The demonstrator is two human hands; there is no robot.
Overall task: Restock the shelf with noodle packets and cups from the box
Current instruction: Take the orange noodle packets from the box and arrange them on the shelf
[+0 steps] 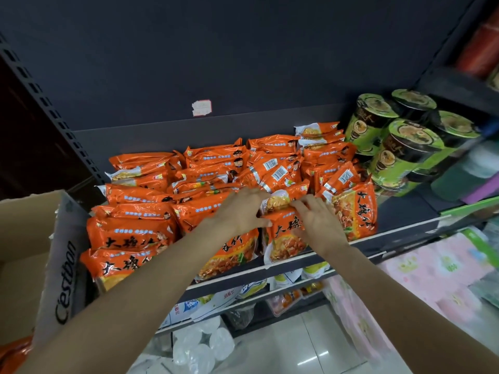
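Note:
Several orange noodle packets [140,211] lie piled across the dark shelf [399,228], some upright along the front edge. My left hand [243,209] and my right hand [318,222] both rest on one orange packet [280,201] lying on top of the pile near the front, fingers pinching its two ends. Green noodle cups [405,147] stand stacked at the shelf's right end. The cardboard box [59,255] is at the left, its flap up, with orange packets showing at its bottom corner.
Lower shelves [243,295] hold other packaged goods. Pink and white wrapped paper rolls [421,271] fill the right side. Clear plastic-wrapped items [199,346] sit on the tiled floor below. A white price sticker [201,107] is on the dark back panel.

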